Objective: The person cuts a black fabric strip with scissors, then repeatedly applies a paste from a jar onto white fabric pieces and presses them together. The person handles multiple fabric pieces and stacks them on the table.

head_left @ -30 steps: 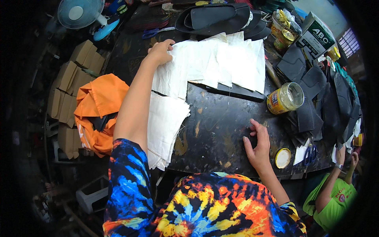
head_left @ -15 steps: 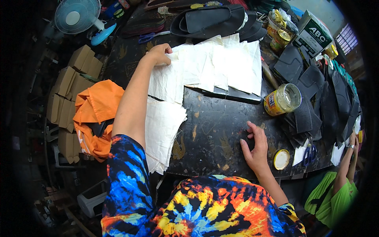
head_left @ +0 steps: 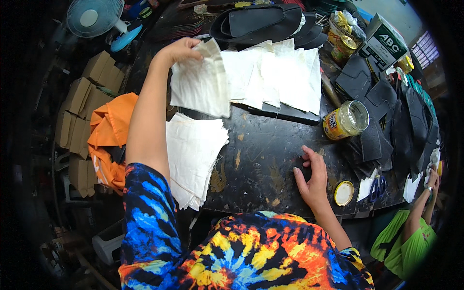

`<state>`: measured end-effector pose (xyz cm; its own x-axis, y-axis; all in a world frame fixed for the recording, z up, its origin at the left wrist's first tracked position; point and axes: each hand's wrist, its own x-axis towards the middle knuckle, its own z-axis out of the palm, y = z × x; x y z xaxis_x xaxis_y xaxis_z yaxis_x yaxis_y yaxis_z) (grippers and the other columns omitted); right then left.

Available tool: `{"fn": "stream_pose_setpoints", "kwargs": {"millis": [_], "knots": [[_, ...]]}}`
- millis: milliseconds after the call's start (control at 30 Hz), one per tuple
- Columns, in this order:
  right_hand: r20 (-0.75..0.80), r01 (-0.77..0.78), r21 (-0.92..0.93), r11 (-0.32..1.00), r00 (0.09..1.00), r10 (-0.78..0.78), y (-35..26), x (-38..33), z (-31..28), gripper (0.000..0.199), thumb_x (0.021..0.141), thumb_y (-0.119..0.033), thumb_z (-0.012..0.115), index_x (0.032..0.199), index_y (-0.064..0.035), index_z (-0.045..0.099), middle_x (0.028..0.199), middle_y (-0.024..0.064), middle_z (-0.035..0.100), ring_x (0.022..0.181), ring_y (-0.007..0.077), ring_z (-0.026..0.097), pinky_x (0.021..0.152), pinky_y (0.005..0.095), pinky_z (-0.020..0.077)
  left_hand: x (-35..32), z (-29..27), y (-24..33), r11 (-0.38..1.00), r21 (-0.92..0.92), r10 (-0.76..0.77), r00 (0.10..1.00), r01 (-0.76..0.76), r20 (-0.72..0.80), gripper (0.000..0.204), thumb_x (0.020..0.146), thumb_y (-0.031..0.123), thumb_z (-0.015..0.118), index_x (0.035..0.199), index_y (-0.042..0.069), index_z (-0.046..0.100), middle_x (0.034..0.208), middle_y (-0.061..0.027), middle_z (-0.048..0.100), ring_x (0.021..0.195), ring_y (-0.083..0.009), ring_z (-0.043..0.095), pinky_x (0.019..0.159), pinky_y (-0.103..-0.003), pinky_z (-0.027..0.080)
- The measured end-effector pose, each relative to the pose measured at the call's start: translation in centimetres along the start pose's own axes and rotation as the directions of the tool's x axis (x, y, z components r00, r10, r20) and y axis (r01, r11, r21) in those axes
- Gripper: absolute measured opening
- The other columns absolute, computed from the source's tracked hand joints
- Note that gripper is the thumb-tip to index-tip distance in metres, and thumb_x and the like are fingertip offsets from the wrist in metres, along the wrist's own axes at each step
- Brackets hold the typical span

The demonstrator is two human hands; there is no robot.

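Observation:
My left hand (head_left: 180, 51) pinches the top edge of a white fabric piece (head_left: 200, 84), which hangs lifted and tilted at the left end of the overlapping row. Beside it, more white fabric pieces (head_left: 270, 75) overlap on a dark flat block (head_left: 280, 112). Nearer me lies a fanned stack of white fabric pieces (head_left: 193, 150), below the raised one. My right hand (head_left: 314, 176) rests on the black table (head_left: 256, 164) with its fingers apart and loosely bent, holding nothing. Close to it are a round jar lid (head_left: 344, 193) and an uncapped glass jar (head_left: 345, 121).
Black cut pieces (head_left: 372, 125) pile up at the right, with blue-handled scissors (head_left: 378, 188) at the near edge. Black shoe-shaped parts (head_left: 261, 26) lie at the back. Orange cloth (head_left: 113, 140) and cardboard boxes (head_left: 79, 111) stand left. A person in green (head_left: 408, 237) works at the right.
My left hand has lifted the leftmost fabric piece off the row and moved it slightly left and away from me. My right hand has stayed put.

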<state>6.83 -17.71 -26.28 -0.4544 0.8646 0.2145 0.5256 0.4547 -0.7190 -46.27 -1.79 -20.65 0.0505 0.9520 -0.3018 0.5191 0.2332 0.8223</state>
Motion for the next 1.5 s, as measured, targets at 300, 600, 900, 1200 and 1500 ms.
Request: {"fn": "stream_pose_setpoints", "kwargs": {"millis": [300,600,900,1200,1500], "knots": [[0.000,0.008,0.028,1.000,1.000,-0.008,0.6,-0.1,0.1,0.063,0.086,-0.002,0.075,0.146,-0.0040,0.056,0.111,0.0124,0.062,0.095,0.0241,0.060,0.091,0.0352,0.0498,-6.7,7.1,2.6,0.862,0.455,0.408,0.837,-0.223,-0.364,0.027,0.084,0.000,0.078,0.109,0.000,0.068,0.103,-0.0077,0.071,0.095,-0.0183,0.067,0.090,-0.033,0.055],[0.044,0.123,0.042,0.991,0.991,-0.125,1.6,1.0,0.0,0.064,0.085,-0.009,0.078,0.146,-0.0083,0.057,0.110,0.0124,0.065,0.097,0.0272,0.064,0.093,0.0392,0.0473,-18.7,14.5,-1.2,0.808,0.580,0.068,0.964,0.098,-0.257,0.050,0.076,0.019,0.085,0.122,0.005,0.073,0.119,-0.0138,0.071,0.116,-0.0318,0.065,0.104,-0.041,0.051],[-0.085,0.258,-0.560,0.787,0.927,-0.365,5.1,10.0,-11.5,0.065,0.074,-0.053,0.090,0.120,-0.0082,0.078,0.139,0.0155,0.060,0.128,0.0349,0.057,0.108,0.0479,0.0448,-15.4,12.9,-2.9,0.893,0.404,-0.112,0.967,0.198,-0.227,0.039,0.070,0.013,0.088,0.103,0.001,0.072,0.092,-0.0061,0.070,0.090,-0.0183,0.066,0.086,-0.032,0.054],[0.364,0.290,-0.735,0.613,0.931,-0.003,6.1,17.1,-10.3,0.100,0.063,-0.094,0.071,0.119,-0.0125,0.084,0.149,0.0171,0.058,0.140,0.0338,0.050,0.109,0.0499,0.0427,-17.5,13.1,-1.9,0.954,0.278,-0.050,0.971,0.116,-0.234,0.018,0.079,0.001,0.078,0.092,-0.001,0.064,0.084,-0.0010,0.065,0.085,-0.0088,0.061,0.079,-0.028,0.051],[-0.384,0.374,-0.558,0.741,0.675,-0.630,5.4,12.2,-12.0,0.028,0.083,-0.036,0.087,0.085,-0.0093,0.079,0.121,0.0092,0.070,0.120,0.0294,0.062,0.095,0.0430,0.0471,-16.8,18.1,7.4,0.946,0.124,0.303,0.953,-0.298,-0.017,0.017,0.083,-0.001,0.074,0.098,-0.002,0.067,0.090,-0.0002,0.065,0.088,-0.0087,0.060,0.079,-0.029,0.052]]}}
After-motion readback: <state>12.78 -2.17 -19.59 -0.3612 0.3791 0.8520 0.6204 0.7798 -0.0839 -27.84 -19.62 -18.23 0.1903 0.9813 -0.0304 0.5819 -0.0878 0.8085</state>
